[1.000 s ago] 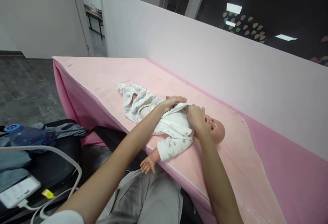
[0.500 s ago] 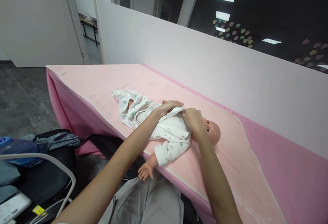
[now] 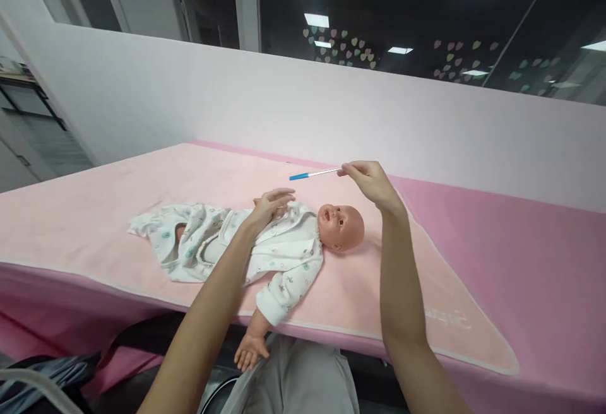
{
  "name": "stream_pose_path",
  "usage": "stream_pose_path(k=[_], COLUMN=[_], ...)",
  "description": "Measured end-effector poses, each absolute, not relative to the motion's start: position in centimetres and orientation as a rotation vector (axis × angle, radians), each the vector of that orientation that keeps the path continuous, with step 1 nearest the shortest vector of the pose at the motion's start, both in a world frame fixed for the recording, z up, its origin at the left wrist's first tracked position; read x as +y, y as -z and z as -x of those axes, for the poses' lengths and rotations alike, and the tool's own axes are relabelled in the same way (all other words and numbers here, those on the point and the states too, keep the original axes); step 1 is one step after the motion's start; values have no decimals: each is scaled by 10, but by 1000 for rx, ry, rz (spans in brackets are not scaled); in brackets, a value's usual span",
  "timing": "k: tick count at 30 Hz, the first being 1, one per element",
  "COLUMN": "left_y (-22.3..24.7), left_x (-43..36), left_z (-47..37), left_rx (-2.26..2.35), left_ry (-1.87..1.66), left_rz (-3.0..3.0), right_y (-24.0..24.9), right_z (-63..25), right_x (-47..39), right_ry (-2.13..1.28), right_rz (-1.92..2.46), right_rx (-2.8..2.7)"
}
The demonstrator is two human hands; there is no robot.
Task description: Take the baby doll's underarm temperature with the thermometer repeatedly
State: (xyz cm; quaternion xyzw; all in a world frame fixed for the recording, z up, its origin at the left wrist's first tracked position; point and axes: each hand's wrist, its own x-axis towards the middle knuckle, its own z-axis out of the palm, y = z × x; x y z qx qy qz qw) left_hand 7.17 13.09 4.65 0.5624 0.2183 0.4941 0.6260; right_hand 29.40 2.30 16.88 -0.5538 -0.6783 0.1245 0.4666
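Note:
A baby doll (image 3: pixel 338 228) lies on its back, head to the right, dressed in white printed baby clothes (image 3: pixel 288 250). Between the fingertips of my right hand (image 3: pixel 372 180) is a slim thermometer (image 3: pixel 315 174), pale with a blue end that points left; it is held above the table, past the doll's head. My left hand (image 3: pixel 272 207) rests at the doll's chest by the opening of the top, fingers stretched out. It partly covers the doll's far arm. The doll's near hand (image 3: pixel 252 349) hangs over the table edge.
A light pink mat (image 3: pixel 123 177) lies over a darker pink tablecloth (image 3: pixel 544 281). Behind runs a white wall (image 3: pixel 293 111) with dark glass above. My legs (image 3: pixel 293 379) are against the near edge, and a dark bundle (image 3: pixel 52 379) sits at lower left.
My view has turned right. My right hand has left the doll's collar and risen to the right, now showing the thermometer. My left hand stays by the chest.

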Motion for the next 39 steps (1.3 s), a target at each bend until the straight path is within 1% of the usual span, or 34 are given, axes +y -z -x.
stream_pose_path(k=[3,6,10,18,27,35,39], left_y=[-49,-51,-53,-54,-47,-45,-46], left_x=[134,136,134,134,137,137,134], left_z=[-66,-62,-64,-66,-66,-64,-63], left_rx=[333,240,240,287,232,210,214], left_ry=[-1324,-1369,-1402,-1378,-1338,-1249,-1189], left_rz=[-988,-831,-742,-783,-819,-899,-964], right_y=[-158,-151,-150,-155,-156,-153,-150], right_z=[-282,-269,-261,-262,-269,-270,-270], right_x=[41,48,45,40,34,37,43], right_ry=[-456,-544,-633,-656,-724,-662,-682], right_rz=[1231,1215,1242,1289,1290,1380,1341], right_rx=[-1638,-1661,-1700,-1687,-1766,-1775,-1745])
